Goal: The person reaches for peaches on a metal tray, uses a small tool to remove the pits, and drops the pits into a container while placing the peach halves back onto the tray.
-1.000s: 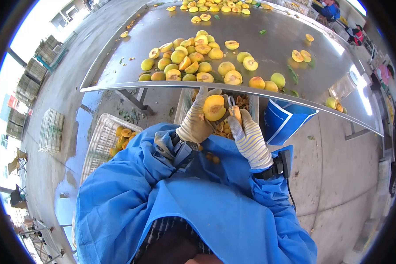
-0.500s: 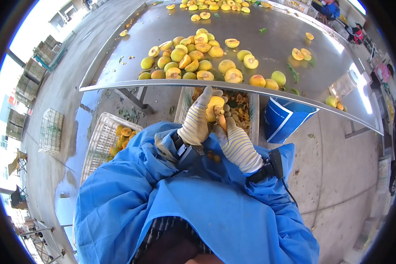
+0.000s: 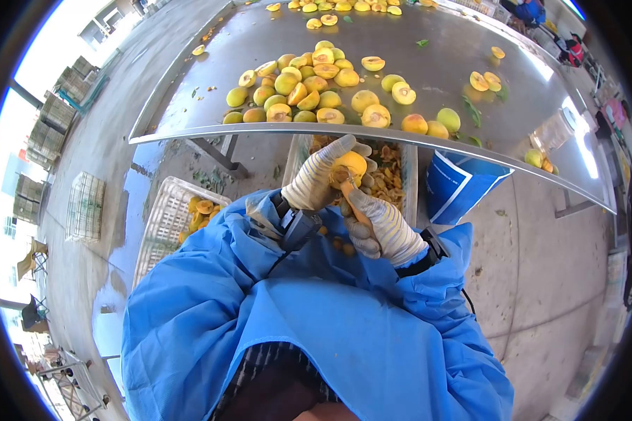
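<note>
Striped work gloves cover both my hands. My left hand [image 3: 317, 179] is wrapped round a yellow peach half [image 3: 350, 164] just below the table's near edge. In my right hand [image 3: 384, 226] is a tool with a wooden handle [image 3: 359, 208]; its tip touches the cut side of the fruit, and the tip's shape is partly hidden. Beyond my hands, a heap of whole and halved peaches [image 3: 286, 84] lies on the metal table [image 3: 435, 77]. A crate of pits and scraps [image 3: 388, 175] stands below my hands.
At the left stands a white crate [image 3: 163, 223] with peach halves in it. A blue bucket [image 3: 459, 188] is under the table's right part. A clear plastic container [image 3: 551, 133] lies at the table's right edge. Stacked crates stand far left; people are at the upper right.
My right hand has turned and moved slightly down and right, so more of the wooden handle shows. The fruit in my left hand is tilted, its cut side now more visible.
</note>
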Demonstrator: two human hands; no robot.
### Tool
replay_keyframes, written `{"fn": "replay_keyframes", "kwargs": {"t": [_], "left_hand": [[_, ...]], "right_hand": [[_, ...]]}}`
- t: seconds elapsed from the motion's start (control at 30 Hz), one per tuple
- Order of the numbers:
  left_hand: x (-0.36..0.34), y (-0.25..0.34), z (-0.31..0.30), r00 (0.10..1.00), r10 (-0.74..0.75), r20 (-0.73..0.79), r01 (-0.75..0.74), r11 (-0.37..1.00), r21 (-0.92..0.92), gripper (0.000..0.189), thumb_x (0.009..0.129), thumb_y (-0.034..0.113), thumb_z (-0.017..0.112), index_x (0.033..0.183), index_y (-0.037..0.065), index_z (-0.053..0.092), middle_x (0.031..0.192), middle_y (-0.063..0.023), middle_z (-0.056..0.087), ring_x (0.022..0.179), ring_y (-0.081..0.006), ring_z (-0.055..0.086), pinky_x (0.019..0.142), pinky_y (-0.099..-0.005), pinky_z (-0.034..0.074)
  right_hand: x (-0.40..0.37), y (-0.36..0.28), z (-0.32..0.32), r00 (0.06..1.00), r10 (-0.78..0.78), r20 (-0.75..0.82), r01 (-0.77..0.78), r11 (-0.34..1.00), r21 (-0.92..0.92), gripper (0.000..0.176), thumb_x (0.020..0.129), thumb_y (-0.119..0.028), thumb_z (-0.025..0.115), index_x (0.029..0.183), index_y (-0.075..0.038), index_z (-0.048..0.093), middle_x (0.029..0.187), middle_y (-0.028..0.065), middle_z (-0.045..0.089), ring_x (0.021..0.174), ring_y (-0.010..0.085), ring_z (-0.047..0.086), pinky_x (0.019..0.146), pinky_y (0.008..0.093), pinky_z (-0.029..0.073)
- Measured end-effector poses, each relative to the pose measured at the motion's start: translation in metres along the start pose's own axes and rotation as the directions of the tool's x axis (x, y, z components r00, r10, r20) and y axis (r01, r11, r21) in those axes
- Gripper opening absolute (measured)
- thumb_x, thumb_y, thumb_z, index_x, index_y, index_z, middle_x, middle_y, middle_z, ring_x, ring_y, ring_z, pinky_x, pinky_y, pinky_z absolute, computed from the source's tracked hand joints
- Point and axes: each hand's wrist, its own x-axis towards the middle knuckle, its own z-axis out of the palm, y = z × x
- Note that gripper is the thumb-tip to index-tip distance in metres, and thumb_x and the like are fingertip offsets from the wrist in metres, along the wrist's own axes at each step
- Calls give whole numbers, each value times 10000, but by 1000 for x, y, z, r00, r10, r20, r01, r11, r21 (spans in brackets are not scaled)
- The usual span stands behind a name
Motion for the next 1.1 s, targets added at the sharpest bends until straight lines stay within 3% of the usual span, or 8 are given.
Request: {"fn": "replay_keyframes", "kwargs": {"t": [0.23,0.33,0.43,0.5,0.57,0.7,1.03,1.1], "left_hand": [[9,-6,3,998,-62,-12,58,980,-193,470,815,452,747,1068,70,644,946,-146,667,802,-270,659,723,-399,562],[17,-10,-8,998,12,-58,-23,980,-196,429,845,412,728,1083,66,641,951,-121,670,830,-238,660,742,-380,569],[8,7,-31,956,237,-171,-237,971,23,349,912,313,683,1132,47,635,959,-89,678,884,-187,665,786,-348,572],[2,16,-66,884,449,-127,-352,820,451,254,923,213,683,1085,18,661,935,-48,681,845,-100,626,732,-255,521],[-41,49,-77,869,493,39,-125,143,982,201,883,114,689,1034,-15,662,904,-66,687,751,-97,572,680,-259,492],[-109,99,-112,838,388,-383,518,-346,782,343,856,373,644,1004,74,724,831,-154,709,799,-282,685,772,-361,526],[-147,98,-284,520,65,-852,708,-591,387,434,825,447,646,1077,104,730,1061,-153,704,1042,-345,638,949,-433,465],[-139,104,-304,658,139,-740,618,-661,426,435,832,465,627,1064,110,726,1079,-142,702,1069,-355,630,941,-451,473]], "right_hand": [[11,3,-7,932,-69,356,-65,934,351,404,958,-523,534,975,-120,562,551,-23,432,339,86,372,307,223,297],[5,-4,-6,980,-161,114,136,970,202,419,960,-524,529,977,-106,557,568,-18,445,340,80,370,303,217,293],[-7,-20,-18,959,-207,-191,139,938,-317,449,960,-512,534,1001,-66,561,600,51,501,410,174,482,380,299,393],[-1,-13,-45,869,-468,-161,192,618,-762,450,961,-474,541,1001,-27,563,656,139,557,536,294,560,497,383,445],[-4,-11,-52,800,-592,-100,141,347,-927,440,961,-433,547,998,5,563,719,214,593,662,391,599,604,447,468],[-16,-15,-44,747,-663,-54,117,212,-970,367,951,-343,578,988,22,565,791,275,620,761,452,617,652,491,467],[-17,-20,-47,762,-648,-4,122,150,-981,326,944,-311,599,978,9,547,739,260,608,694,442,612,603,482,458],[-18,-22,-47,786,-618,-33,100,180,-979,324,944,-310,600,975,7,545,737,259,607,692,441,612,603,479,459]]}}
